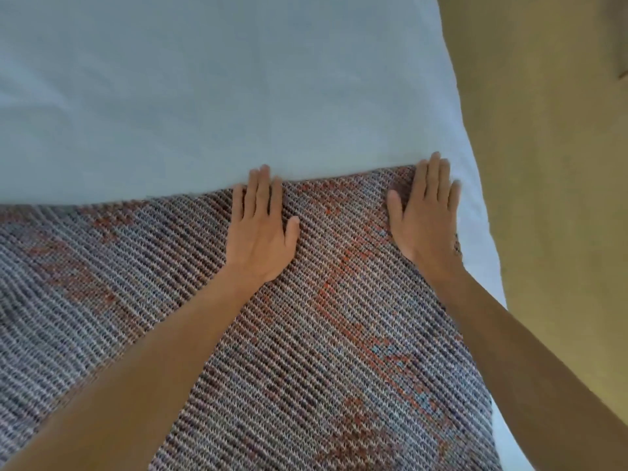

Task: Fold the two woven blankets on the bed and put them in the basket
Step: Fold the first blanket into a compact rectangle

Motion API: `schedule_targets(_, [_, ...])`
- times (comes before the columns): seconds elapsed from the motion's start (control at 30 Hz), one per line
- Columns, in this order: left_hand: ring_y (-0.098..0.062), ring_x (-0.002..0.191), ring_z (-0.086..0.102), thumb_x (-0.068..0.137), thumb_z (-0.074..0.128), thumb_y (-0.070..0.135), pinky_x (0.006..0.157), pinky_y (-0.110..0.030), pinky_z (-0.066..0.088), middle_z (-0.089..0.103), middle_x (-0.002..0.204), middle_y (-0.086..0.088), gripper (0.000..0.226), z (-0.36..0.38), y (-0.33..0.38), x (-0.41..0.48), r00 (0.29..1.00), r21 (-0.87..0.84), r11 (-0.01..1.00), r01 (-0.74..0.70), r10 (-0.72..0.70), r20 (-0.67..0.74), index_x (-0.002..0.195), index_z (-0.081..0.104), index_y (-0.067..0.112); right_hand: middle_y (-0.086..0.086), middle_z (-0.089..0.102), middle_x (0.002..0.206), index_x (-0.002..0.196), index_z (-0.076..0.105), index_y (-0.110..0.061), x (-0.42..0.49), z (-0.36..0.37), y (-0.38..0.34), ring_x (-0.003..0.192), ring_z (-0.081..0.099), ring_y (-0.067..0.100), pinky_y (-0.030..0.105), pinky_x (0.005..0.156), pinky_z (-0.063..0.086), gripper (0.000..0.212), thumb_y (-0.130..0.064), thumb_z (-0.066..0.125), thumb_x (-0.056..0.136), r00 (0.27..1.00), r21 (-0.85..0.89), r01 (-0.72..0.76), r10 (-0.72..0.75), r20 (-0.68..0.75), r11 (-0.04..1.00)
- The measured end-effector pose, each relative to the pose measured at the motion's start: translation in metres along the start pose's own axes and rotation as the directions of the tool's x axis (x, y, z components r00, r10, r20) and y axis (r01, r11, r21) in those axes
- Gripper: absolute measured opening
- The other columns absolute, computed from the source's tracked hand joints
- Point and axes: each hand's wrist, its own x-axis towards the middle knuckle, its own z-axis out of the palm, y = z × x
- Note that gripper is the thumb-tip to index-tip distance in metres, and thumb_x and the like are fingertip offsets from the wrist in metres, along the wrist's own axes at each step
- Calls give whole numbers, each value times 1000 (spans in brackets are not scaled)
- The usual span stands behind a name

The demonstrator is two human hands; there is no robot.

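I am pressing my left grip [260, 229] and right grip [424, 215], both flat-fingered and holding nothing, on the far edge of the woven blanket [306, 351] lying across the bed's [238, 79] near part, judging it soft, limp, best pinched at corners.

A pale white sheet [238, 79] lies mostly smooth across the upper part of the view, with a few soft creases toward the left, and its edge curves downward along the right. Past that edge a tan carpeted floor [550, 164] fills the right side, and at the far right near the top a small brown corner [624, 72] shows, too cropped to identify
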Motion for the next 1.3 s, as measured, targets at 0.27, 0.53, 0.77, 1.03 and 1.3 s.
schedule_targets(0.27, [-27, 144, -15, 94, 1, 52, 118, -45, -6, -14, 157, -14, 69, 24, 48, -14, 982, 37, 991, -129, 122, 146, 149, -12, 12, 12, 7, 158, 149, 12, -6, -89, 17, -1, 145, 3, 26, 43, 118, 1, 67, -48, 19, 98, 998, 71, 40, -44, 52, 997])
schedule_targets(0.53, [-34, 142, 16, 94, 34, 33, 116, -50, 16, 19, 153, -19, 57, -3, 119, -65, 982, -17, 986, -168, 168, 81, 144, 24, 7, 13, 18, 155, 148, 22, -9, -219, 4, 65, 144, 13, 30, 46, 117, 11, 67, -49, 18, 94, 973, 192, -220, 201, 113, 956])
schedule_targets(0.77, [-33, 134, 31, 94, 24, 47, 107, -49, 28, 31, 146, -16, 58, 8, 213, -160, 877, -51, 901, -430, 431, 213, 140, 32, 12, 16, 52, 124, 135, 44, -5, -333, -2, 100, 112, 48, 35, 49, 94, 39, 64, -47, 35, 88, 890, 327, -455, 415, 189, 828])
schedule_targets(1.03, [-33, 145, -6, 94, 17, 57, 117, -52, 2, -5, 158, -17, 75, 21, 230, -172, 890, 83, 928, -363, 319, 327, 150, 0, 11, 5, 62, 89, 102, 42, -13, -376, 3, 131, 82, 64, 32, 34, 62, 43, 33, -45, 43, 94, 848, 422, -518, 382, 368, 744])
schedule_targets(1.3, [-32, 128, 32, 93, 40, 36, 106, -44, 33, 31, 141, -18, 53, -7, 251, -191, 940, -31, 960, -278, 279, 197, 137, 32, 9, 1, 57, 85, 96, 38, -18, -384, -10, 130, 68, 51, 19, 30, 59, 38, 21, -35, 50, 92, 853, 443, -510, 366, 372, 738])
